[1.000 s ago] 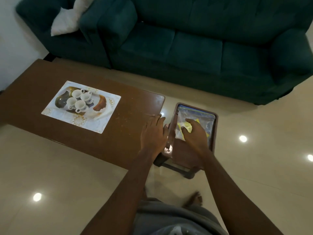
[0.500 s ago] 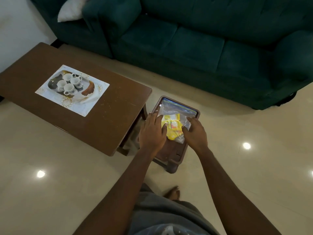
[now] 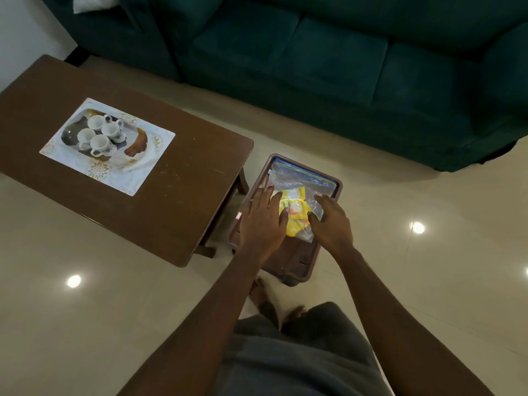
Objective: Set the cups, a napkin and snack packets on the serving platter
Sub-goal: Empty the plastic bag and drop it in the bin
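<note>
- Four cups (image 3: 98,142) sit on platter (image 3: 68,135), far left on bench (image 3: 185,195).
- Left hand (image 3: 261,221) lies spread on bag (image 3: 300,178) of packets (image 3: 295,215).
- Right hand (image 3: 331,224) pinches bag's near edge.

A placemat (image 3: 120,178) lies on the brown table (image 3: 185,195), a clear bag (image 3: 300,178) on the stool (image 3: 288,261)

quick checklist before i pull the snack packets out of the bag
1. Hands on zip bag: left hand lies flat on it, right hand touches its other side. Ok.
2. Bag opened: cannot tell.
3. Yellow packets free of bag: inside it. Not ok.
4. Bag supported: lies on brown stool. Ok.
5. Cups on platter: four stand there. Ok.
</note>
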